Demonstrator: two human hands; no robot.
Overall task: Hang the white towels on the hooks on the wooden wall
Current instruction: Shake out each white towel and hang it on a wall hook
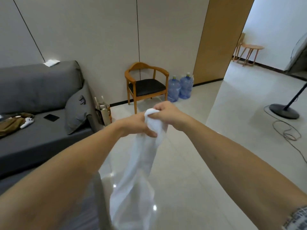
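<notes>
- At mid-frame, above the pale tiled floor, both hands meet on one white towel.
- The left hand grips the towel just below its bunched top, fingers curled round the cloth and thumb pressed against it.
- The right hand pinches the towel's top end, fingers folded over the bunched cloth that pokes out between the two hands.
- From the hands the towel hangs straight down as a long loose drape, its lower end running out of the bottom of the view; whether it touches the floor cannot be told.
- A second white cloth, folded flat, lies on top of the backrest of the grey sofa at left.
- On the sofa seat lie a dark flat device, a white controller and an olive garment; a grey cushion leans at the sofa's right end.
- A wooden chair with a black seat stands against the far wall, with two blue water jugs just to its right.
- A wooden wall panel stands right of the jugs, beside an opening into another room; no hooks can be made out on it.
- A fan stand with a trailing cable sits on the floor at right.
</notes>
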